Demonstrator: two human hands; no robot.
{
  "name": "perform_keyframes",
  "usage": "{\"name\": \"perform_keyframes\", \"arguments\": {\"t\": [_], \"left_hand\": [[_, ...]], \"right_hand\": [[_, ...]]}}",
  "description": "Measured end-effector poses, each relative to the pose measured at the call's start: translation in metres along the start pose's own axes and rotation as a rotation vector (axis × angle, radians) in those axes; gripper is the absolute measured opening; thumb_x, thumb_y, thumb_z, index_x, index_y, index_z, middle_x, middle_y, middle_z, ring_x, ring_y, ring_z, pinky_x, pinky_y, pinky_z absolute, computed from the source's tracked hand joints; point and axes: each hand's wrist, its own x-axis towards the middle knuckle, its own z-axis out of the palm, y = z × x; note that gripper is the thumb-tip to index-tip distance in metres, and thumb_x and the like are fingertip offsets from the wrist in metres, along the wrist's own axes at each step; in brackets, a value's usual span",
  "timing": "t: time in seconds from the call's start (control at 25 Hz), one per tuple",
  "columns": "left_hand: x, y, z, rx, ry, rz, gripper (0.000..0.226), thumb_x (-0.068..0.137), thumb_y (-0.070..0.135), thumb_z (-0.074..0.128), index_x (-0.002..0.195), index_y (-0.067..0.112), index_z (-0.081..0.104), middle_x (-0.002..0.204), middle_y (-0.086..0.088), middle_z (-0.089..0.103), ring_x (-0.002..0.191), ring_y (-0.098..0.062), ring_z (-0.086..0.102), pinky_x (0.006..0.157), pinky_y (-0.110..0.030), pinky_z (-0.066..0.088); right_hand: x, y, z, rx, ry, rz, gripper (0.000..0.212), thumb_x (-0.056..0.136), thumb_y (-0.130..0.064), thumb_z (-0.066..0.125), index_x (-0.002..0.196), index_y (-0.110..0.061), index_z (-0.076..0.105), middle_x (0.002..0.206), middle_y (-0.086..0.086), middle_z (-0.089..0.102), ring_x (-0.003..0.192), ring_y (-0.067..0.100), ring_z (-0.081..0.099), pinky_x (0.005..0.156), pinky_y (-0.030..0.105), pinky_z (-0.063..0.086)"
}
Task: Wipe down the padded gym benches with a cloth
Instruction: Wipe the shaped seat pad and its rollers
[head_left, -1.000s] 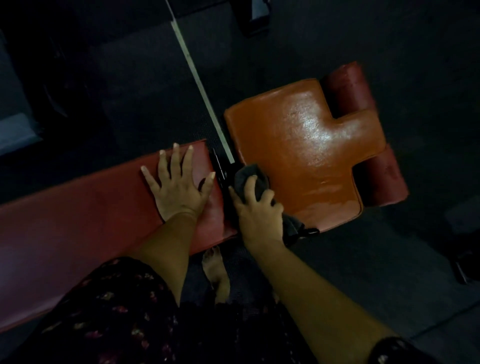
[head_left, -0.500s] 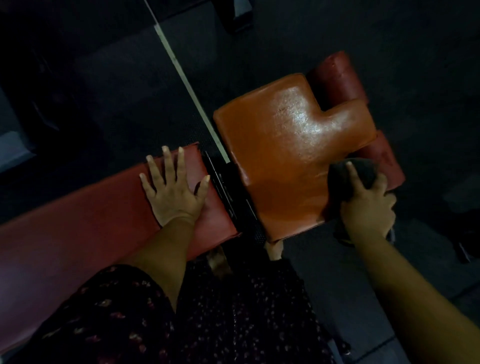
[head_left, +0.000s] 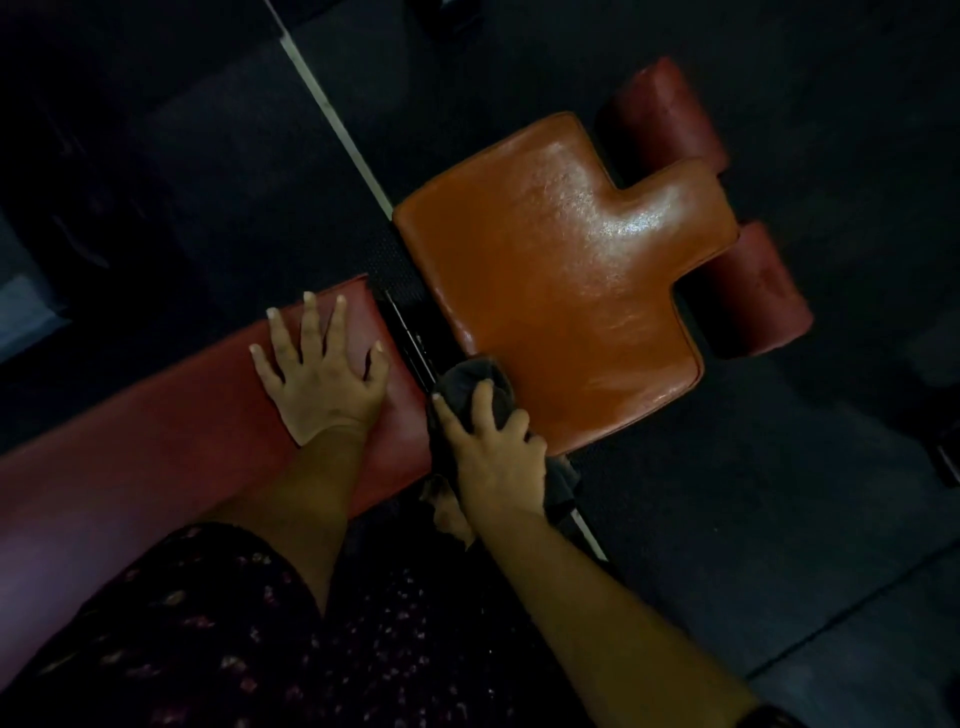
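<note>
A shiny orange seat pad (head_left: 566, 291) with a notched far end sits in the middle of the view. A long dark red back pad (head_left: 156, 447) runs off to the left, with a black gap (head_left: 410, 332) between the two. My left hand (head_left: 322, 374) lies flat with spread fingers on the red pad's right end. My right hand (head_left: 493, 452) grips a dark grey cloth (head_left: 470, 382) at the near left corner of the orange pad, beside the gap.
Two dark red roller pads (head_left: 660, 119) (head_left: 753, 296) flank the seat's far end. The floor is dark rubber matting with a white line (head_left: 332, 114) running away. My patterned dark clothing (head_left: 234, 634) fills the bottom of the view, and a bare foot (head_left: 452, 512) shows under the bench.
My right hand swept the cloth from the gap to the seat pad's right edge and back to its near left corner. My left hand stayed flat on the red pad.
</note>
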Motion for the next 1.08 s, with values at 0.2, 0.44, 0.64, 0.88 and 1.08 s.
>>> {"name": "perform_keyframes", "arguments": {"t": [0.2, 0.44, 0.64, 0.88, 1.08], "left_hand": [[0.001, 0.001, 0.001, 0.013, -0.002, -0.004, 0.07, 0.088, 0.058, 0.031, 0.153, 0.033, 0.028, 0.164, 0.002, 0.017, 0.151, -0.031, 0.002, 0.118, -0.057, 0.0], [0.001, 0.0, 0.004, 0.002, 0.011, 0.001, 0.067, 0.09, 0.055, 0.036, 0.153, 0.033, 0.028, 0.164, 0.002, 0.018, 0.151, -0.032, 0.004, 0.118, -0.058, 0.002], [-0.001, 0.002, 0.003, -0.026, 0.039, 0.001, 0.06, 0.094, 0.042, 0.039, 0.152, 0.031, 0.032, 0.164, 0.0, 0.015, 0.151, -0.033, 0.006, 0.118, -0.059, 0.003], [-0.001, 0.002, 0.002, -0.008, 0.048, 0.003, 0.059, 0.094, 0.041, 0.041, 0.152, 0.029, 0.034, 0.162, -0.002, 0.022, 0.151, -0.033, 0.007, 0.118, -0.058, 0.003], [-0.001, 0.005, -0.004, -0.022, 0.007, -0.015, 0.059, 0.095, 0.041, 0.041, 0.153, 0.031, 0.031, 0.163, -0.002, 0.021, 0.151, -0.031, 0.004, 0.119, -0.057, 0.001]], "right_hand": [[-0.024, 0.084, -0.01, -0.068, 0.204, 0.106, 0.089, 0.07, -0.023, 0.079, 0.144, -0.05, 0.037, 0.144, 0.016, 0.044, 0.079, 0.037, 0.053, 0.056, 0.038, 0.046], [-0.026, 0.182, -0.034, 0.189, 0.264, 0.672, 0.075, 0.091, -0.028, 0.059, 0.147, -0.055, 0.016, 0.153, 0.013, 0.019, 0.113, 0.046, 0.042, 0.078, 0.051, 0.048], [-0.031, 0.11, -0.016, 0.489, 0.196, 0.861, 0.085, 0.091, -0.028, 0.06, 0.149, -0.053, 0.003, 0.157, 0.012, 0.003, 0.121, 0.041, 0.039, 0.082, 0.047, 0.048], [-0.046, 0.014, 0.01, 0.13, -0.096, 0.148, 0.079, 0.098, -0.028, 0.049, 0.153, -0.039, -0.007, 0.158, 0.014, -0.011, 0.128, 0.048, 0.029, 0.089, 0.051, 0.045], [-0.056, 0.043, 0.025, 0.034, -0.017, 0.072, 0.09, 0.072, -0.039, 0.078, 0.149, -0.041, 0.03, 0.154, 0.01, 0.016, 0.114, 0.05, 0.044, 0.077, 0.056, 0.048]]}}
